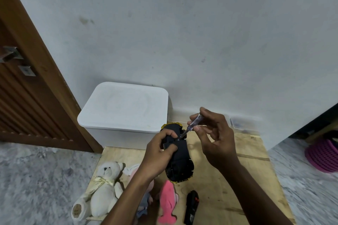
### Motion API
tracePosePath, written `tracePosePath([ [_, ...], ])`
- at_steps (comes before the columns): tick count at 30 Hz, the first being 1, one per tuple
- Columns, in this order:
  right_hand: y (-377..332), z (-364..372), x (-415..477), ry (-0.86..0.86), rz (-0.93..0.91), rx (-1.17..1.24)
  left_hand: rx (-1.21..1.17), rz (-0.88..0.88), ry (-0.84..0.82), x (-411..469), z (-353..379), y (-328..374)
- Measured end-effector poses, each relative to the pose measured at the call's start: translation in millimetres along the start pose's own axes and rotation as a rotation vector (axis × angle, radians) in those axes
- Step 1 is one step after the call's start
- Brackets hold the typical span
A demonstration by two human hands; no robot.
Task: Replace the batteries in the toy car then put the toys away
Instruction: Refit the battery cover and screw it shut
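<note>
A black toy car [180, 159] with yellow trim is turned underside up above a wooden board [228, 179]. My left hand [161, 153] grips its left side, thumb and fingers curled over the chassis. My right hand [214, 139] pinches a screwdriver [192, 126] with a clear handle, its tip resting on the car's underside near my left fingers. A black remote control [191, 206] lies on the board near the front edge.
A white lidded storage box [126, 107] stands against the wall behind the board. A white teddy bear [106, 188], a pink plush fish [167, 202] and another plush lie front left. A brown door [27, 87] is left, a purple basket [323, 155] right, a small clear box [241, 123] by the wall.
</note>
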State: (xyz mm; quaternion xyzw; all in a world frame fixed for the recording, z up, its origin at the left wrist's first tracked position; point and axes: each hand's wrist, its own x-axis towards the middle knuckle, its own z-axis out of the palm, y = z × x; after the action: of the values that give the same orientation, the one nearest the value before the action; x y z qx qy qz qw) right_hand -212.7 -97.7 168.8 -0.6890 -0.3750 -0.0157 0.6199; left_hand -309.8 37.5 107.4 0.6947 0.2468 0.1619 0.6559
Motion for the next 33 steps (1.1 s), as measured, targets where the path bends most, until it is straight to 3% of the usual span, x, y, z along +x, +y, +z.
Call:
tracePosePath([
  [11,0.2,-2.8,-2.3,-0.045,-0.048,-0.032,-0.124,-0.049,-0.062,-4.4,3.6,0.9],
  [18,2.1,-2.6,-3.2,0.064,-0.071,0.008,-0.152,-0.049,-0.041,-4.3,2.3,3.2],
  [23,0.5,-3.1,-7.3,-0.019,-0.034,-0.014,-0.149,-0.049,-0.033,-3.3,2.6,4.4],
  [29,7.8,-0.8,-12.3,0.114,-0.034,-0.019,-0.137,-0.048,-0.021,-4.6,4.7,4.2],
  [33,5.3,-3.0,-17.8,0.078,-0.075,-0.023,-0.117,-0.043,-0.020,-6.2,4.3,3.6],
])
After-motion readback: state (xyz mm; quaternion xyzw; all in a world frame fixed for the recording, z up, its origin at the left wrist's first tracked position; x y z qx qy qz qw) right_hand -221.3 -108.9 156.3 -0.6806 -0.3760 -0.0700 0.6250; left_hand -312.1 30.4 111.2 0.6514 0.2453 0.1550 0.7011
